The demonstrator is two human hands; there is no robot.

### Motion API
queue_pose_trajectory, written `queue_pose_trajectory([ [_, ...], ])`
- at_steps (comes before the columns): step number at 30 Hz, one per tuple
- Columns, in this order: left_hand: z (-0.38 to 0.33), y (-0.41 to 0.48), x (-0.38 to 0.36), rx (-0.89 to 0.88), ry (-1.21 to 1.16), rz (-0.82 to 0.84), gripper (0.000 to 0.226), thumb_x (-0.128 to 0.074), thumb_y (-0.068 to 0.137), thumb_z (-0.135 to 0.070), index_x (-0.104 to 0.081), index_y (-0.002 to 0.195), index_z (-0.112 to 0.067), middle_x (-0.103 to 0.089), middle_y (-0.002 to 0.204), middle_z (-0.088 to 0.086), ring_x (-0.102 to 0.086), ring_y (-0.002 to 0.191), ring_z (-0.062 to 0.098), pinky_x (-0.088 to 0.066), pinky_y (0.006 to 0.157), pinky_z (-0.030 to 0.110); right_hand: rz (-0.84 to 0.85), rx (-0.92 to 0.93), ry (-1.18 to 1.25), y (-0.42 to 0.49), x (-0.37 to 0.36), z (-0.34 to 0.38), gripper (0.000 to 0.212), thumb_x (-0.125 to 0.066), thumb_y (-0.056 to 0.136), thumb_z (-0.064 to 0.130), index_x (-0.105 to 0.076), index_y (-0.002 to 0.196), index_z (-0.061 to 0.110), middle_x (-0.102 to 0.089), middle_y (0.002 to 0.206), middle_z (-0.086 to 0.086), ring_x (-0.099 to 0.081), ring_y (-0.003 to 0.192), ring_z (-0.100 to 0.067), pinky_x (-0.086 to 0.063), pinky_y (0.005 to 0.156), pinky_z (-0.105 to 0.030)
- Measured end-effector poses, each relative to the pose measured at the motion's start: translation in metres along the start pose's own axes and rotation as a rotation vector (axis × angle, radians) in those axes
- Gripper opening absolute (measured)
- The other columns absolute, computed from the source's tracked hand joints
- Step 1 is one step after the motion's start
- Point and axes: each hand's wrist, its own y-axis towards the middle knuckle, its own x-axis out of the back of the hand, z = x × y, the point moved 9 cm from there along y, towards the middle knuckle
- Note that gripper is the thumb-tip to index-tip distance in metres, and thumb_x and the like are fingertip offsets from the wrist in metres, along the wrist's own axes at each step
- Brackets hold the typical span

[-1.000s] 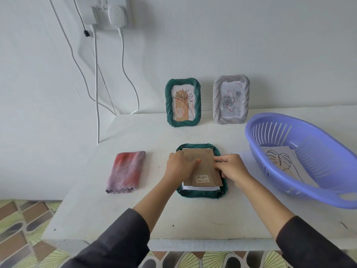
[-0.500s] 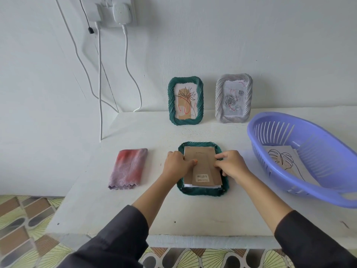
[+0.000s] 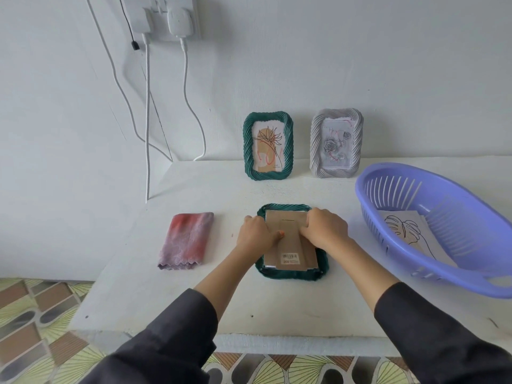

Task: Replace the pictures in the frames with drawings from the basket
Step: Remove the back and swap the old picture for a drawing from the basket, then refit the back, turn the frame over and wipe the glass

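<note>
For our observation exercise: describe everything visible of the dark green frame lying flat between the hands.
The dark green, rope-patterned rectangular frame lies face down on the white table, brown cardboard backing with a barcode label uppermost. White paper peeks out beneath it. The left hand and right hand hold the backing's sides.

Soft, even daylight; sharp centre, edges bowed.
</note>
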Motion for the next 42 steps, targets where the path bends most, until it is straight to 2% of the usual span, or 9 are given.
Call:
queue_pose_trajectory([
  [9, -0.001, -0.005, 0.003, 0.028, -0.019, -0.004, 0.049, -0.06, 0.083, -0.045, -0.063, 0.097, 0.002, -0.06, 0.107, 0.018, -0.061, 0.096, 0.03, -0.044, 0.07, 0.033, -0.05, 0.043, -0.13, -0.001, 0.001, 0.005, 0.029, -0.043, 0.094, 0.031, -0.059, 0.107, 0.01, -0.062, 0.11, -0.01, -0.059, 0.1, -0.031, -0.04, 0.073, -0.03],
  [14, 0.004, -0.013, 0.013, 0.026, -0.129, -0.035, 0.039, -0.053, 0.091, -0.03, -0.051, 0.057, -0.011, -0.049, 0.072, 0.008, -0.05, 0.085, 0.03, -0.035, 0.066, 0.029, -0.116, 0.013, 0.002, -0.007, 0.013, -0.012, 0.027, -0.046, 0.093, 0.031, -0.063, 0.094, 0.01, -0.066, 0.096, -0.007, -0.06, 0.087, -0.03, -0.038, 0.066, -0.028],
  [18, 0.014, -0.023, 0.026, 0.005, -0.159, -0.103, 0.025, -0.059, 0.088, -0.018, -0.068, 0.107, -0.004, -0.064, 0.115, 0.012, -0.055, 0.11, 0.027, -0.043, 0.088, 0.03, -0.003, -0.04, 0.179, -0.021, 0.002, -0.032, 0.02, -0.06, 0.084, 0.028, -0.069, 0.093, 0.012, -0.067, 0.092, -0.006, -0.062, 0.087, -0.027, -0.042, 0.068, -0.027],
  [23, 0.025, -0.035, 0.016, 0.053, -0.256, 0.03, 0.025, -0.07, 0.079, -0.009, -0.068, 0.103, -0.002, -0.063, 0.091, 0.014, -0.056, 0.077, 0.024, -0.051, 0.074, 0.032, 0.053, -0.027, 0.29, -0.036, -0.015, -0.045, 0.017, -0.069, 0.078, 0.029, -0.068, 0.091, 0.017, -0.056, 0.078, 0.004, -0.055, 0.081, -0.02, -0.04, 0.068, -0.027],
  [26, 0.026, -0.042, 0.013, 0.044, -0.247, 0.051, 0.023, -0.069, 0.079, -0.008, -0.068, 0.102, -0.002, -0.06, 0.085, 0.008, -0.056, 0.076, 0.024, -0.054, 0.078, 0.036, 0.013, 0.016, 0.364, -0.042, -0.019, -0.044, 0.013, -0.067, 0.081, 0.024, -0.07, 0.087, 0.014, -0.053, 0.068, 0.009, -0.054, 0.077, -0.018, -0.039, 0.064, -0.027],
  [32, 0.022, -0.053, 0.012, 0.014, -0.276, 0.04, 0.017, -0.063, 0.085, -0.009, -0.072, 0.097, -0.001, -0.059, 0.079, 0.008, -0.05, 0.074, 0.02, -0.041, 0.066, 0.025, -0.027, 0.028, 0.389, -0.045, -0.02, -0.044, 0.013, -0.063, 0.084, 0.024, -0.071, 0.088, 0.014, -0.06, 0.084, 0.001, -0.058, 0.085, -0.021, -0.04, 0.069, -0.027],
  [35, 0.022, -0.054, 0.011, 0.013, -0.286, 0.048, 0.006, -0.065, 0.084, -0.012, -0.071, 0.084, -0.009, -0.056, 0.078, 0.008, -0.048, 0.073, 0.021, -0.04, 0.067, 0.027, -0.043, 0.031, 0.385, -0.041, -0.018, -0.043, 0.022, -0.063, 0.084, 0.03, -0.069, 0.097, 0.013, -0.056, 0.087, 0.004, -0.058, 0.092, -0.022, -0.042, 0.073, -0.029],
  [39, 0.022, -0.055, 0.01, 0.019, -0.292, 0.045, 0.019, -0.069, 0.081, -0.011, -0.072, 0.098, -0.004, -0.062, 0.086, 0.005, -0.054, 0.08, 0.018, -0.044, 0.072, 0.027, -0.025, 0.053, 0.351, -0.036, -0.026, -0.042, 0.035, -0.065, 0.083, 0.032, -0.063, 0.112, 0.013, -0.045, 0.076, 0.01, -0.047, 0.083, -0.015, -0.035, 0.064, -0.027],
  [42, 0.023, -0.055, 0.01, 0.017, -0.296, 0.055, 0.022, -0.069, 0.08, -0.011, -0.071, 0.101, -0.003, -0.061, 0.088, 0.003, -0.054, 0.082, 0.016, -0.041, 0.064, 0.021, -0.053, 0.025, 0.351, -0.032, -0.022, -0.043, 0.038, -0.063, 0.084, 0.034, -0.061, 0.117, 0.015, -0.058, 0.103, -0.004, -0.055, 0.098, -0.022, -0.043, 0.079, -0.032],
])
